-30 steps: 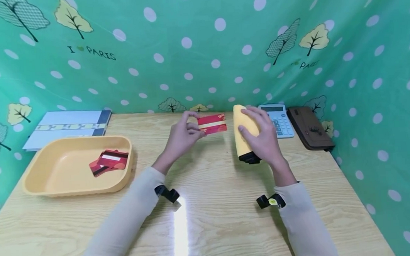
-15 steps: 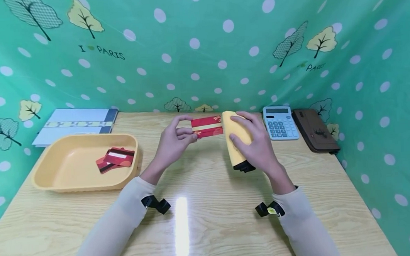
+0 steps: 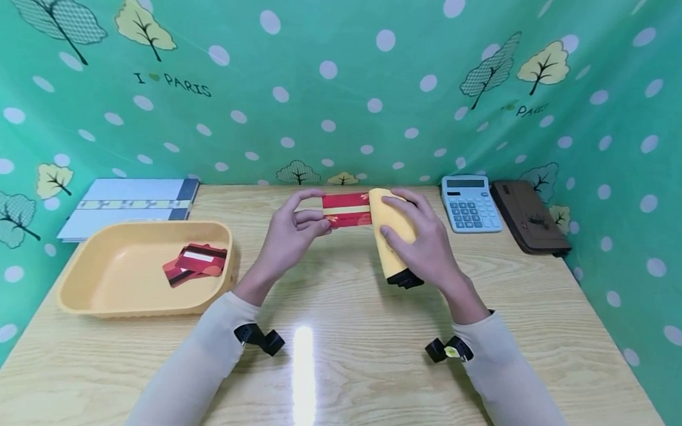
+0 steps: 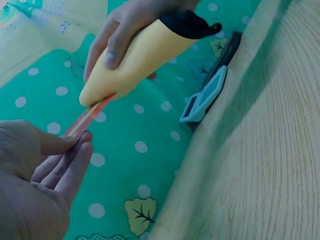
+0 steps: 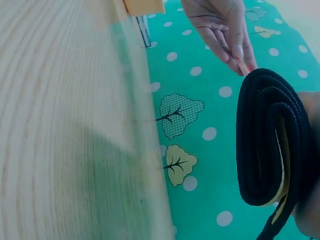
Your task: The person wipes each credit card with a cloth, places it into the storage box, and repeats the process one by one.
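Observation:
My left hand pinches the left end of a red card with a pale stripe across its middle, between thumb and fingers. At its right end, the card meets a folded yellow cloth with black edging. In my right hand I grip this cloth, thumb on the near face and fingers over the top. The right wrist view shows the cloth's black edge rolled in several layers. Seen from the left wrist, the card touches the cloth's underside; its far end cannot be made out.
A yellow tray at the left holds several red cards. Behind it lies a blue-and-white folder. A light blue calculator and a brown wallet lie at the back right, near the green curtain.
The red card and the cloth, apart one second ago, have come together: the cloth moved left to the card's right end. Over the last half second the hands have barely moved.

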`<state>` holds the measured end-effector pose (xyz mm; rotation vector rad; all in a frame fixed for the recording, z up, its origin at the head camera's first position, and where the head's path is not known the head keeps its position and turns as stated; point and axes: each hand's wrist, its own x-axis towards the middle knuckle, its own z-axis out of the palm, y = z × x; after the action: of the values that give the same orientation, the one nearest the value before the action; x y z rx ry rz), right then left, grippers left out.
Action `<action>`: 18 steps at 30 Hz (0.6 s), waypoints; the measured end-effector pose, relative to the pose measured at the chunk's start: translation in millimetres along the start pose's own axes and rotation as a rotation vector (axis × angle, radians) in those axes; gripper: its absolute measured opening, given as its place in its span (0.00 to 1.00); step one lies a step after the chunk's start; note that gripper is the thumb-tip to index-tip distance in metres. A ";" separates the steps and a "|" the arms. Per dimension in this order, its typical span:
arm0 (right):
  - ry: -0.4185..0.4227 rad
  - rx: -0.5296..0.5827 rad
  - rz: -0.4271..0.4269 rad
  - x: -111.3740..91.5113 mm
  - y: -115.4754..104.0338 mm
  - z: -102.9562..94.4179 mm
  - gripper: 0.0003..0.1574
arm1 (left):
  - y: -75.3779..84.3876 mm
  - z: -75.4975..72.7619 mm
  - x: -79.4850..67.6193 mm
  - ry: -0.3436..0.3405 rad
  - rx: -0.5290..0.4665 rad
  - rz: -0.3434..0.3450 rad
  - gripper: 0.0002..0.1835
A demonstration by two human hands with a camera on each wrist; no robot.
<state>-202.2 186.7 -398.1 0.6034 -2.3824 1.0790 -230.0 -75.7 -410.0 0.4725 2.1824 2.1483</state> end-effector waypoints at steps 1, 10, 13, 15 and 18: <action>-0.002 0.002 0.004 0.0 -0.1 0.5 0.30 | 0.4 0.3 0.1 0.000 -0.012 -0.002 0.27; -0.003 0.009 0.023 -1.1 0.8 4.4 0.30 | 0.2 2.6 -0.3 0.001 -0.072 -0.007 0.28; -0.007 0.006 0.032 -1.1 0.8 5.6 0.31 | -0.5 2.7 -0.1 0.003 -0.069 -0.002 0.28; -0.010 0.000 0.036 -1.1 1.0 6.3 0.31 | -1.0 2.9 0.2 0.002 -0.074 0.001 0.28; -0.013 -0.006 0.041 -1.2 1.2 7.1 0.31 | -1.9 4.3 0.4 -0.006 -0.080 0.002 0.29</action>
<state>-203.4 182.2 -403.7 0.5634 -2.4180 1.0873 -229.7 -71.4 -412.0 0.4763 2.0839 2.2218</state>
